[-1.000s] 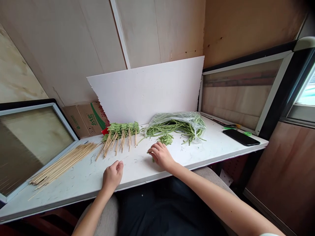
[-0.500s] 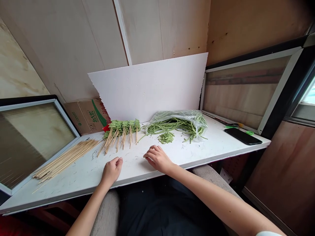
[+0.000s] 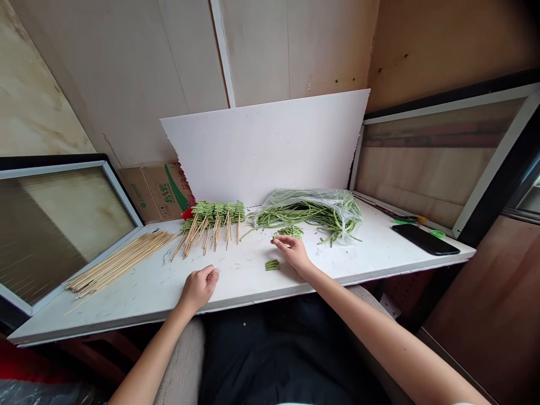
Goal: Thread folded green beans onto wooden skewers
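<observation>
Pale panelled wall behind white table; brownish wall right; framed panes at both ends.

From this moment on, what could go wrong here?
The short row of cut bean pieces lies right beside the right hand, so a careless sweep might scatter it. The loose skewers have their near ends close to the front edge of the table; a bump could push some off. The phone, also near an edge, might get knocked down.
</observation>
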{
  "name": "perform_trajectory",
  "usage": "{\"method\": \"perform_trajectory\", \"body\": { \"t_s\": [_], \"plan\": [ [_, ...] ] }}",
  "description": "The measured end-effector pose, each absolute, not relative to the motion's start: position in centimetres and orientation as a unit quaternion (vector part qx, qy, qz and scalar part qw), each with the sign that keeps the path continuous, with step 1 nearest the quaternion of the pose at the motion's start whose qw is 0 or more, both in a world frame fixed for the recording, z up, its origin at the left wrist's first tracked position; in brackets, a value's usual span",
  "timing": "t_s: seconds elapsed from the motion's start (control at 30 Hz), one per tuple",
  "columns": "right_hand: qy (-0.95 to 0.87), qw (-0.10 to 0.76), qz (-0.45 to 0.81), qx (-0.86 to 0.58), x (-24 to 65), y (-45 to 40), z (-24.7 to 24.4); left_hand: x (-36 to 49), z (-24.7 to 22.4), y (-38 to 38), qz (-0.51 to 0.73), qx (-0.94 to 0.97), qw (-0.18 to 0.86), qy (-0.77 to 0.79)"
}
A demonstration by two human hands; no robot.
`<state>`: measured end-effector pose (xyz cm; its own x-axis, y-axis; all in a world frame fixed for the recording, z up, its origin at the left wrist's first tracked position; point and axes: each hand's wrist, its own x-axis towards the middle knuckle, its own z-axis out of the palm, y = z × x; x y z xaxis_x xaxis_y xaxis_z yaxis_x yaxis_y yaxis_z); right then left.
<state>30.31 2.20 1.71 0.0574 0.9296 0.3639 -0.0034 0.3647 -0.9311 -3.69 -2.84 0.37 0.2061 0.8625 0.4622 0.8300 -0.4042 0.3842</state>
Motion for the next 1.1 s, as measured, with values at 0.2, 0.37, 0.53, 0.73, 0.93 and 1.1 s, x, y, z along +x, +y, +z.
{"method": "perform_trajectory", "body": {
  "t_s": [0.2,0.37,0.53,0.73,0.93,1.1],
  "plan": [
    [-0.53,0.603,0.466,-0.371,30.34,2.45,1.34,-3.17,0.72,-3.43,0.278,0.787,0.011,0.551],
    [-0.519,0.6,0.5,-0.347,30.24,2.28,1.31,-2.93,0.83,-3.55,0.265,0.789,0.0,0.554],
    [-0.517,0.599,0.509,-0.34,30.15,2.3,1.33,-3.0,0.7,-3.43,0.265,0.792,-0.005,0.551],
    [-0.521,0.591,0.505,-0.352,30.09,2.0,1.59,-3.0,0.69,-3.39,0.274,0.796,-0.005,0.54],
    [-0.528,0.582,0.494,-0.373,30.28,1.72,2.06,-3.02,0.54,-3.33,0.287,0.796,-0.013,0.532],
    [-0.533,0.563,0.495,-0.391,30.51,1.8,2.04,-3.04,0.47,-3.35,0.299,0.8,-0.024,0.52]
  ]
}}
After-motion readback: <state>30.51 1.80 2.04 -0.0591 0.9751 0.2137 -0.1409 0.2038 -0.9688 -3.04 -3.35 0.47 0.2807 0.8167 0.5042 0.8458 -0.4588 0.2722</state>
